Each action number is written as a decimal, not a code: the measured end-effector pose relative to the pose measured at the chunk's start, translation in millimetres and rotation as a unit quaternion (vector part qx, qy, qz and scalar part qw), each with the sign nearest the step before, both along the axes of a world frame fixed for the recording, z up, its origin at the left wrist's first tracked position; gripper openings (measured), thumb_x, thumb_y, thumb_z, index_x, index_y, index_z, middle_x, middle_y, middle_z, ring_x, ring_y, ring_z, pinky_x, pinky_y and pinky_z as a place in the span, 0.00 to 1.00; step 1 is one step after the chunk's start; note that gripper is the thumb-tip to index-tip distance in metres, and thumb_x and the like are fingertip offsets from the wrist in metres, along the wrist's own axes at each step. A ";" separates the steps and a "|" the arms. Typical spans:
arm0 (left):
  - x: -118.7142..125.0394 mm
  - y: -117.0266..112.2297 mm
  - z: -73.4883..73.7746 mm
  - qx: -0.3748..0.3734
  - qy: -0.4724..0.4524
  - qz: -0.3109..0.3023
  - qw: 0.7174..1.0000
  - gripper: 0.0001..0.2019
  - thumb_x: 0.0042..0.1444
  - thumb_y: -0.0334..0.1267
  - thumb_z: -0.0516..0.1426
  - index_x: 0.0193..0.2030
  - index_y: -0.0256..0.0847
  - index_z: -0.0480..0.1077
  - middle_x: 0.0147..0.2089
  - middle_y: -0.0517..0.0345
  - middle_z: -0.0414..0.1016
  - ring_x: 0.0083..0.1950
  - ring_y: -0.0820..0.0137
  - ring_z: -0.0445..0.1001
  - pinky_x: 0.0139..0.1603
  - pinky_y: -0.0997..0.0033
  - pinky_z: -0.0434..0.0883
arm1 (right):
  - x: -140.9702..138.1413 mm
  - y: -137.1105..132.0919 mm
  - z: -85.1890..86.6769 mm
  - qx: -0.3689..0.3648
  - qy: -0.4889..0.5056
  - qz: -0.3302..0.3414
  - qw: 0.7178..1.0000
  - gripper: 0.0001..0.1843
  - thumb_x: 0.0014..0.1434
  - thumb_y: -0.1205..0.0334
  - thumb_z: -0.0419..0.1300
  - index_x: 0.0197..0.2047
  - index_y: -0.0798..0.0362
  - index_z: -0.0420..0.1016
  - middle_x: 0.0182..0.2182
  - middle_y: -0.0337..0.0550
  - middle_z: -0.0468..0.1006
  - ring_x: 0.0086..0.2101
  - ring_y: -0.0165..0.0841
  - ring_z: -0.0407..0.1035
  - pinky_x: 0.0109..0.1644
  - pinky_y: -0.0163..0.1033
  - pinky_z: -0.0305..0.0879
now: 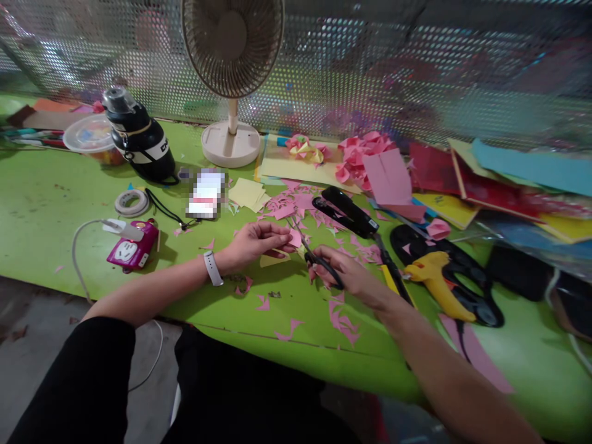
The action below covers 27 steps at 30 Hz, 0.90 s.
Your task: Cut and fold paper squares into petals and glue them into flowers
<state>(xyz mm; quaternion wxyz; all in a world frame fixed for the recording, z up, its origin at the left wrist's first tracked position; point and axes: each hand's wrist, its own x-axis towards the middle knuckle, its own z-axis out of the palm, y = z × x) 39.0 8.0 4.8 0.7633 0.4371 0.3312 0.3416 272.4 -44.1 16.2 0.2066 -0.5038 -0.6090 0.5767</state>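
Between the thumb and fingers of my left hand [259,242] is a small piece of pink paper [295,238]. My right hand [333,266] is closed around the black handles of a pair of scissors [329,269], whose blades point up and left, close beside the pink piece. Whether the blades touch the paper I cannot tell. Beneath my left fingers a yellow paper piece [274,259] lies on the green table [176,290]. Pink paper scraps [342,320] are scattered around both hands. Just beyond the scissors sits a black stapler [346,211].
A yellow glue gun [439,283] rests on a black stand to the right, near a cutter [391,265]. Behind are pink paper flowers [365,154] and a fan [231,145]. At left are a phone [206,194], tape roll [131,202], power adapter [133,246] and dark bottle [143,145].
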 end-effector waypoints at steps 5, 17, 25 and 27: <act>0.0 -0.9 -3.6 0.010 -0.010 -0.007 1.000 0.17 0.52 0.40 0.67 0.45 0.32 0.73 0.42 0.49 0.82 0.42 0.70 0.82 0.44 0.69 0.77 | -3.2 0.4 3.8 -0.002 0.005 -0.009 1.000 0.24 0.57 0.38 0.62 0.39 0.51 0.66 0.31 0.41 0.74 0.30 0.32 0.68 0.32 0.39 0.61; 0.0 0.1 1.9 0.003 0.006 0.003 1.000 0.13 0.53 0.37 0.67 0.42 0.32 0.73 0.41 0.50 0.81 0.42 0.70 0.82 0.44 0.69 0.77 | -7.4 -1.9 11.9 0.004 -0.013 -0.025 1.000 0.22 0.58 0.39 0.62 0.35 0.51 0.67 0.27 0.39 0.73 0.27 0.31 0.65 0.29 0.38 0.59; -0.3 1.9 1.3 0.015 0.018 0.022 0.999 0.10 0.56 0.35 0.64 0.43 0.33 0.73 0.41 0.51 0.81 0.41 0.72 0.81 0.40 0.74 0.77 | -5.5 -2.8 14.1 -0.001 -0.021 -0.047 0.999 0.25 0.55 0.36 0.63 0.33 0.50 0.68 0.25 0.39 0.73 0.25 0.31 0.63 0.28 0.38 0.56; -1.0 2.7 0.9 0.018 0.024 0.023 0.999 0.10 0.57 0.36 0.64 0.44 0.33 0.73 0.42 0.51 0.81 0.42 0.71 0.81 0.41 0.74 0.77 | -3.8 -2.3 13.8 0.001 -0.023 -0.050 0.998 0.25 0.54 0.36 0.63 0.34 0.50 0.68 0.24 0.39 0.73 0.25 0.31 0.63 0.27 0.38 0.55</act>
